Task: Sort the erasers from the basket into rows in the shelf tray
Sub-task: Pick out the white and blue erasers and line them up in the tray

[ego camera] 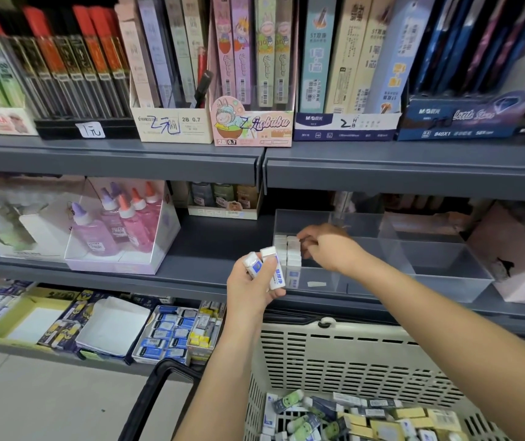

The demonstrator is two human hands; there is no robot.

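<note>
– Your left grip (251, 281) is clamped round a few white-and-blue erasers (273, 272), held up close beside the tray, I think as ready stock.
– And my right one?
– Your right grip (324, 246) is curled at the rows (288, 253) inside the clear shelf tray (445, 284); whether it pinches an eraser, I cannot tell.
– Where is the rest?
– Many loose erasers (366, 415) lie in the basket (350, 361) just below, near for the next handful.
</note>
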